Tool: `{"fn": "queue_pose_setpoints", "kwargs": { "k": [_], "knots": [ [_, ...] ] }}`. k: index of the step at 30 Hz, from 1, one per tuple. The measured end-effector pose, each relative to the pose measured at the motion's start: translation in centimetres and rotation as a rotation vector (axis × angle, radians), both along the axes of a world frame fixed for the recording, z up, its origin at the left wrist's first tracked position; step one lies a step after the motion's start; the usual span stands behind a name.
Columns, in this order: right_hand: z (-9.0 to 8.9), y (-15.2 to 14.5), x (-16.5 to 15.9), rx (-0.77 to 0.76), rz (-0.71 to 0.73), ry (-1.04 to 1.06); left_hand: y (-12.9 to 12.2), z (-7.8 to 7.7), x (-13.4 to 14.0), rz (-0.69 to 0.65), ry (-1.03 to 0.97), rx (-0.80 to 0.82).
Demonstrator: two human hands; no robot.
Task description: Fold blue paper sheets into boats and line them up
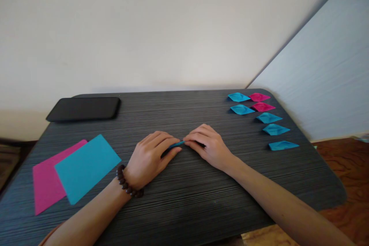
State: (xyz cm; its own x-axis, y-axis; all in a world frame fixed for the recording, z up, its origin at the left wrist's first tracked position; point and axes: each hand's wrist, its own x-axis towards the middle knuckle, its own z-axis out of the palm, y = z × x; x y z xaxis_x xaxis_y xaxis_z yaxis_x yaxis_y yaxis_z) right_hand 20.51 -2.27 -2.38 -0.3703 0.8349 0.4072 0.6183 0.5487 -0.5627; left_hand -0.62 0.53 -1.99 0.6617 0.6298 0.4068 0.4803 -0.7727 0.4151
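Note:
Between my two hands, over the middle of the table, is a narrow piece of folded blue paper. My left hand, with a dark beaded bracelet at the wrist, pinches it between thumb and fingers and covers much of it. At the paper's right end, my right hand is closed, thumb and fingertips pressed together on the tip. Only a thin blue strip shows between the fingers, so its full folded shape is hidden.
Folded blue paper pieces and pink ones lie at the table's right. A blue sheet overlaps a pink sheet on the left. Behind them rests a black phone-like slab. A wall stands behind the dark table.

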Motion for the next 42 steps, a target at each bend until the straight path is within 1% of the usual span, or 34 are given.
{"fn": "queue_pose_setpoints", "kwargs": {
  "k": [3, 6, 12, 15, 18, 21, 28, 31, 34, 38, 42],
  "knots": [
    [0.1, -0.3, -0.6, -0.018, 0.013, 0.028, 0.0, 0.0, 0.2, -0.010, -0.045, -0.054],
    [0.1, -0.4, -0.7, -0.055, 0.017, 0.002, 0.1, 0.1, 0.1, 0.025, -0.086, -0.132],
    [0.2, -0.1, 0.0, -0.065, 0.001, -0.084, 0.3, 0.8, -0.2, 0.192, -0.040, -0.260],
    [0.2, 0.0, 0.1, -0.072, 0.013, -0.087, 0.4, 1.2, -0.2, 0.236, -0.017, -0.367],
    [0.3, 0.0, 0.1, -0.121, 0.056, -0.029, 0.5, 1.4, -0.3, 0.245, -0.021, -0.457],
    [0.5, 0.0, 0.1, -0.188, 0.069, 0.048, 0.6, 1.5, -0.4, 0.242, -0.037, -0.496],
    [1.0, 0.2, 0.4, -0.353, -0.028, 0.196, 0.7, 1.5, -0.4, 0.248, -0.035, -0.521],
    [1.0, 0.2, 0.4, -0.360, -0.027, 0.199, 0.8, 1.5, -0.6, 0.218, -0.017, -0.529],
    [1.0, -0.1, 0.1, -0.301, -0.018, 0.150, 0.9, 1.3, -0.6, 0.141, -0.022, -0.503],
    [1.0, -0.6, -0.5, -0.208, 0.050, 0.039, 0.6, 0.9, -0.2, 0.045, -0.063, -0.436],
    [1.2, -0.6, -0.6, -0.215, 0.100, 0.029, 0.3, 1.0, 0.0, -0.001, -0.041, -0.448]
  ]
}}
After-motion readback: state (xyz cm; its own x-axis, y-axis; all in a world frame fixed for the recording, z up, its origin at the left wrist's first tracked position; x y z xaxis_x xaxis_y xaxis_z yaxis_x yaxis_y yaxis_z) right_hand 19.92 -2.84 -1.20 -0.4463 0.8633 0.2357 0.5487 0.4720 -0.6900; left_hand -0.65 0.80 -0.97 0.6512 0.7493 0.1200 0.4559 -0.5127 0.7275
